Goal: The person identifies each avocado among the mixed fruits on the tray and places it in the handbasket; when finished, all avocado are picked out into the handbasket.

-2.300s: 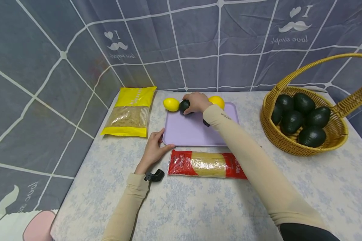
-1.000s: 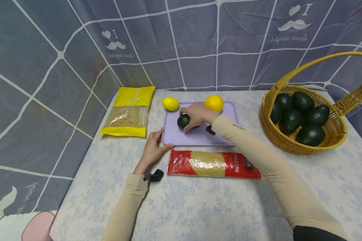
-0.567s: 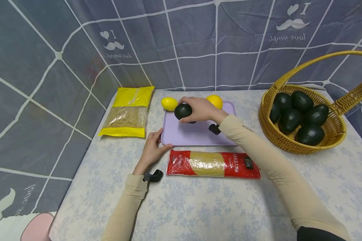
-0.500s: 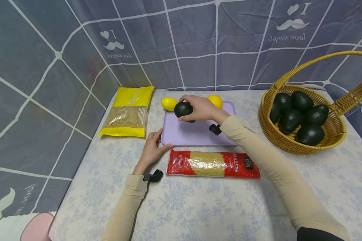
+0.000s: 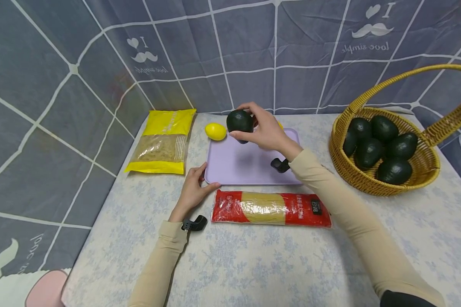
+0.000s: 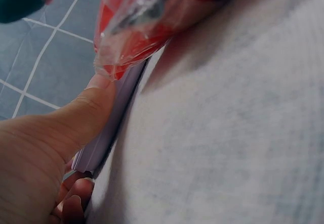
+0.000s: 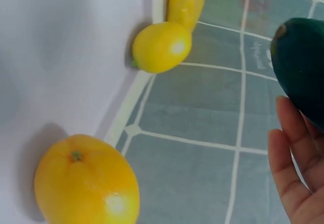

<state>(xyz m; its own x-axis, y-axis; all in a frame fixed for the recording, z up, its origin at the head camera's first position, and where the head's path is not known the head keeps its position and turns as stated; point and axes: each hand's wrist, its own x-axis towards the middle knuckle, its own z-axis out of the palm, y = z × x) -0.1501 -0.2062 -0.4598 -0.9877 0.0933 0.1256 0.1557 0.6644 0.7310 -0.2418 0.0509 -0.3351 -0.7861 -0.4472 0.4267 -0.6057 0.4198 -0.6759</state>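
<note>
My right hand grips a dark green avocado, held up above the far side of the lilac tray. The right wrist view shows the avocado at its right edge, with fingers curled against it. My left hand holds the tray's near left corner, thumb along the front edge and fingers at the left side. A yellow lemon lies at the tray's far left corner. An orange shows large in the right wrist view; in the head view my right hand hides most of it.
A red and clear pack of noodles lies just in front of the tray. To the left lies a yellow bag of dry food. A wicker basket with a tall handle stands right, holding several avocados. A patterned curtain hangs behind.
My right hand has lifted the avocado off the tray, first drawing it nearer, then raising it and tilting it upright. The left hand has stayed at the tray corner.
</note>
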